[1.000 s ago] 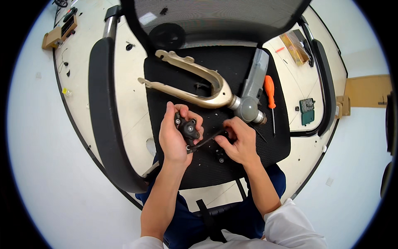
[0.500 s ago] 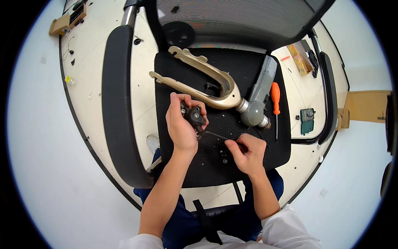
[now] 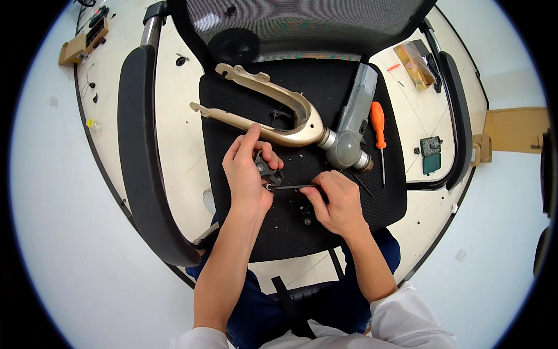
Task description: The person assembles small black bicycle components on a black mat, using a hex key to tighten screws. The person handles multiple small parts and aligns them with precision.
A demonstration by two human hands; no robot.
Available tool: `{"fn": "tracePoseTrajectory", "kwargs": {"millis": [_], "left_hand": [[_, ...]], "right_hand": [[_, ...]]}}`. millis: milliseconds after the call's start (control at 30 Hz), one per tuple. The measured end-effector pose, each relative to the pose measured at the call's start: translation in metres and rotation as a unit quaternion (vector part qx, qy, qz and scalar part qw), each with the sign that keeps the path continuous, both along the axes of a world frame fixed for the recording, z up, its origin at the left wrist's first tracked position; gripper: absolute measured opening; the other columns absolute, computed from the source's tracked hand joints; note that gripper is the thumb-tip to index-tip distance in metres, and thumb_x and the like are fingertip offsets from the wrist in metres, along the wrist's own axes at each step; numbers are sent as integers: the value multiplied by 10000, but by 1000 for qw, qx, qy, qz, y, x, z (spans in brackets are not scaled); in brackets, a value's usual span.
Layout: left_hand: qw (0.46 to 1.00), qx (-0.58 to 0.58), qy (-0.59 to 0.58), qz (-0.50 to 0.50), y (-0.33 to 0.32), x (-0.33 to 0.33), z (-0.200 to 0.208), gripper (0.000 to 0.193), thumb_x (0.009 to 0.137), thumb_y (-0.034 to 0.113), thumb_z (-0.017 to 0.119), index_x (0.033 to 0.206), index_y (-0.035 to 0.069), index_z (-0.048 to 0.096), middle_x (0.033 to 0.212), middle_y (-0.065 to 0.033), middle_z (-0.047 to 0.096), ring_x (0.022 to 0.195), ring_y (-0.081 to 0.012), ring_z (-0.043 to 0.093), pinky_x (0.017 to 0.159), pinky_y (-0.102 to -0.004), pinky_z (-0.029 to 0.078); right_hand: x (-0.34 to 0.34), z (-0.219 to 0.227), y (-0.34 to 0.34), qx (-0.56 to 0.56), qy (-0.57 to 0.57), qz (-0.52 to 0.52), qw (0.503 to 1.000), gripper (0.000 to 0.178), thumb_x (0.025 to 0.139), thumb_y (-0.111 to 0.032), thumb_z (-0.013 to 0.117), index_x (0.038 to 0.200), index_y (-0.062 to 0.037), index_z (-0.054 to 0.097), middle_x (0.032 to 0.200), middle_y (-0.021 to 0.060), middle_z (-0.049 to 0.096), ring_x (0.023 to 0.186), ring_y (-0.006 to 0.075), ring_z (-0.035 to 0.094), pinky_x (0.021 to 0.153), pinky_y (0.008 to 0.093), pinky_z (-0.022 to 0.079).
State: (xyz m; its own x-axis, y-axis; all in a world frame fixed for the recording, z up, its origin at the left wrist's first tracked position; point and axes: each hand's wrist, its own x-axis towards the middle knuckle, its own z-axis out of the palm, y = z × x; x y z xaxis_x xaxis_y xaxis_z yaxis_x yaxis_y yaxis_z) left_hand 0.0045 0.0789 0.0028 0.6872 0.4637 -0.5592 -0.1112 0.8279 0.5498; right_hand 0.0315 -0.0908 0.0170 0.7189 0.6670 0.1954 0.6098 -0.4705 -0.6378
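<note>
My left hand [image 3: 243, 177] is closed around a small black brake caliper [image 3: 264, 167] with round bolts, its index finger stretched toward the fork. In my right hand [image 3: 336, 200] is a thin dark hex key [image 3: 289, 187], pinched between thumb and fingers. The key's far end meets the caliper's lower side, beside the left palm; the exact contact is too small to make out. Just beyond my hands a gold two-legged bicycle fork [image 3: 282, 135], joined to a grey tube piece [image 3: 347, 150], lies on the black chair seat [image 3: 279, 241]. A small black part [image 3: 307, 217] rests between my wrists.
An orange-handled screwdriver [image 3: 378, 129] lies along the seat's right side, near a thin dark rod [image 3: 361, 183]. Armrests [image 3: 136, 157] flank the seat, and a mesh backrest [image 3: 302, 26] rises behind. On the floor at right is an open green case [image 3: 430, 156].
The hex key has swung from slanting to nearly level as my right hand moved up and left. My left index finger has straightened. The whole view has shifted slightly.
</note>
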Motion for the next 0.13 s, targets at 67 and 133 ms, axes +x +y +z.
{"fn": "tracePoseTrajectory", "kwargs": {"millis": [67,133], "left_hand": [[999,3,27,25,0,-2,2,298,924,208,619,684,95,484,569,-32,494,456,-130,486,479,-301,451],[998,25,30,51,1,-2,-1,296,923,208,621,686,91,486,567,-41,494,466,-137,500,474,-301,455]], "right_hand": [[-5,2,3,-17,-1,-11,1000,249,831,-218,709,748,-34,562,655,97,560,600,276,556,523,361,431],[-17,-4,3,-50,41,-41,997,263,844,-251,702,750,-43,572,638,106,555,608,279,579,535,364,441]]}}
